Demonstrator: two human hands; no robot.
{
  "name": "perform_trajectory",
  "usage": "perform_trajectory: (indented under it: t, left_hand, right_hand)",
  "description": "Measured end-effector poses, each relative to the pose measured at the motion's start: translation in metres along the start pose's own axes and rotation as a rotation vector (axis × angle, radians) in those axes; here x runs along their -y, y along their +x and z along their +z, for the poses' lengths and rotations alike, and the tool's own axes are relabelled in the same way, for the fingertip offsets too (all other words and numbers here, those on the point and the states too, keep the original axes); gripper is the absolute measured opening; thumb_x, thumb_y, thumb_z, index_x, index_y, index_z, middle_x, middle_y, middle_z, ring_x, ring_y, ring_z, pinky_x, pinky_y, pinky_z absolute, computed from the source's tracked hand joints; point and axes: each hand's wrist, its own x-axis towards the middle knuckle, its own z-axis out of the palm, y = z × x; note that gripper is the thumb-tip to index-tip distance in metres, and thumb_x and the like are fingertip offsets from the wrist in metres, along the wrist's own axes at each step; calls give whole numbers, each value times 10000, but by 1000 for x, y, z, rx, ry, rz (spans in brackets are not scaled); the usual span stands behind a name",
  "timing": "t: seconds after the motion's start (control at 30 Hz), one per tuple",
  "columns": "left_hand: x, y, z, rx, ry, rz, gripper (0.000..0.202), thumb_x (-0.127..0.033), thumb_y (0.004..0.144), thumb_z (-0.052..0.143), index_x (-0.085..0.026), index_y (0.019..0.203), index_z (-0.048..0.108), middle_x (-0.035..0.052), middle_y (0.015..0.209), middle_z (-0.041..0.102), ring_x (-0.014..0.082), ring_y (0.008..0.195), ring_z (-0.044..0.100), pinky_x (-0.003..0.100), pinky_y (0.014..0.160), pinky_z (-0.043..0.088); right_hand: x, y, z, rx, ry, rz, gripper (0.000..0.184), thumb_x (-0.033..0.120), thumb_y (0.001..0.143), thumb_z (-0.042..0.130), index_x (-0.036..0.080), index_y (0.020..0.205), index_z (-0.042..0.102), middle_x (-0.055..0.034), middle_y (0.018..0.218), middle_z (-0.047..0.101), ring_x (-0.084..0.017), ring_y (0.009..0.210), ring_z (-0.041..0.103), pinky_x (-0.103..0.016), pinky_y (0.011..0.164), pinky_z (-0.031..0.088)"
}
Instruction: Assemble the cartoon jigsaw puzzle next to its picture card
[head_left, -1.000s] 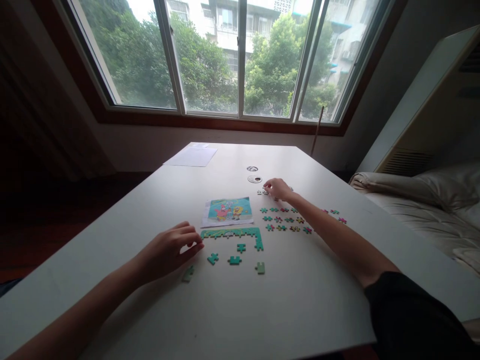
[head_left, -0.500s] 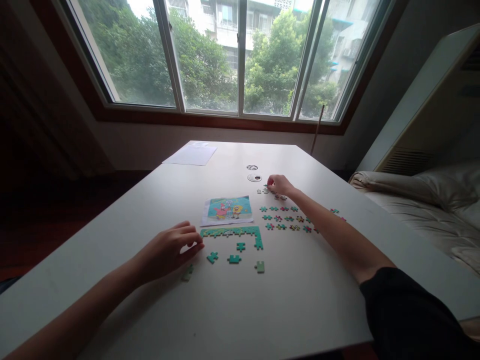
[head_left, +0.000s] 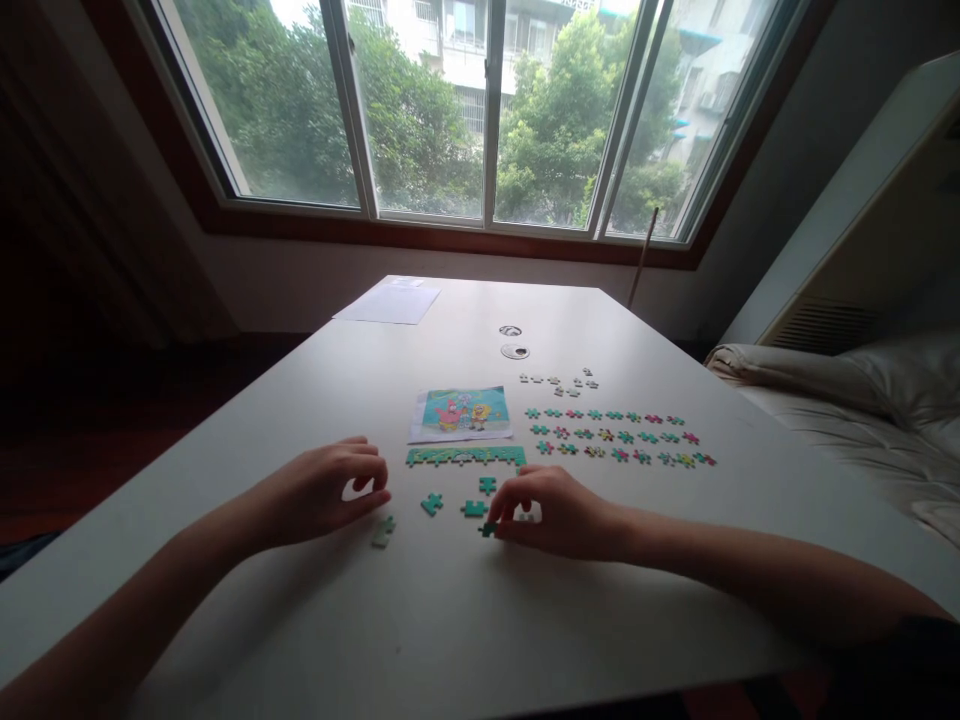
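Tight quarters around a green puzzle piece

From the head view, our right hand pinches that piece between thumb and finger, low over the near half of the worktop. Our left hand is loosely curled, with nothing visible in it, beside a pale piece.

We judge the likeliest trouble to be a nudge: a teal piece lies just beside the pinched one, so a sideways sweep could push it askew. Our right knuckles sit close to the joined strip, and brushing it might break its joints. A slack pinch could drop the small piece.

Our right hand hides the strip's right end and partly covers another pale piece. Beyond the strip lies the picture sheet; to its right, sorted rows of pieces; farther off, two discs.
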Motion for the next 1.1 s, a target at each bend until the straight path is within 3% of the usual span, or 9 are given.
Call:
perform_trajectory:
  t: [0.2,0.57,0.9,1.1]
  left_hand:
    - [4,-5,-4,118,-86,-54,182,-292,793,590,-182,652,554,-11,646,559,117,589,503,211,528,369]
    - [-6,-5,-5,213,-122,-92,197,-341,755,639,-185,663,563,-18,670,563,118,604,498,199,534,377]
    - [10,-3,2,79,56,-66,214,-303,858,493,-178,697,560,3,656,536,114,576,480,209,526,365]
    - [10,-2,4,54,70,-72,223,-308,866,482,-178,708,570,6,660,542,116,575,478,207,525,363]
  right_hand:
    - [-1,-7,0,-30,-173,-114,71,264,819,621,204,833,657,-42,792,679,-154,757,583,-262,673,468]
    - [-13,-2,2,-84,-216,-86,110,215,844,566,205,850,676,-37,791,677,-159,739,576,-281,694,457]
    - [-11,10,9,-11,-194,-18,83,175,787,626,196,805,705,-35,771,672,-146,719,583,-253,659,446]
    - [-11,11,10,-4,-196,4,78,238,788,645,204,837,696,-19,771,667,-140,722,575,-248,656,429]
